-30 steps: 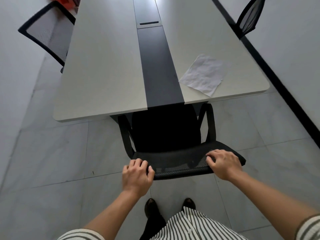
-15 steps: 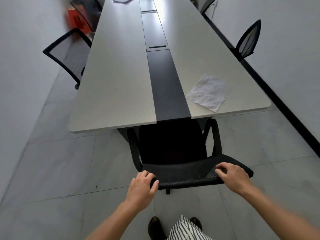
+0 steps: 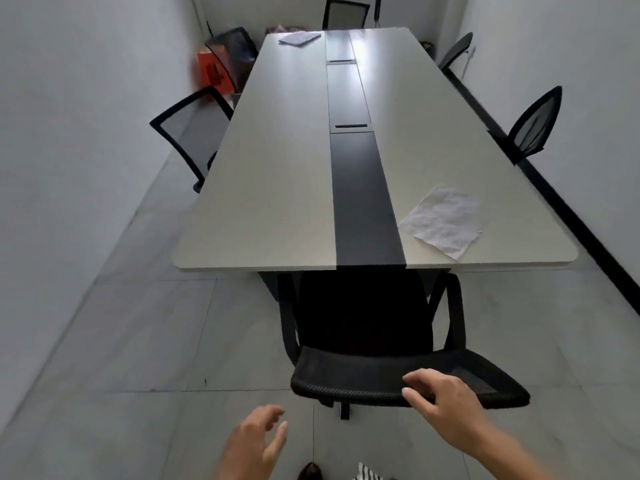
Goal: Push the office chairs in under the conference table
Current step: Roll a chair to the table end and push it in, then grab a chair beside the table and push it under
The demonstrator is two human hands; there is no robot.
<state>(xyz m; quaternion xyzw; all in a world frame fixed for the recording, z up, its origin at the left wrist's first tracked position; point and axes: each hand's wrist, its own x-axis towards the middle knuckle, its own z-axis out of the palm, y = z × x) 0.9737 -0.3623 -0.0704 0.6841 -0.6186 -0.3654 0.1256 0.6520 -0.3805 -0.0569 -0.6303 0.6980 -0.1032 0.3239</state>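
Black mesh chair (image 3: 346,375) w/ armrests: at near end of table (image 3: 270,202), seat part-way under. R hand (image 3: 446,410) rests on backrest top, fingers loose; L hand (image 3: 252,445) off chair, spread, empty. Crumpled paper (image 3: 443,220) on tabletop.

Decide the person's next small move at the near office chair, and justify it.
Probably lift the right hand off the near office chair and turn to the left-side mesh chair: the near chair's armrests meet the conference table edge, the left hand hovers free, and the mesh chair stands angled out.

Dim, glare on table (image 3: 381,64), blurred edges
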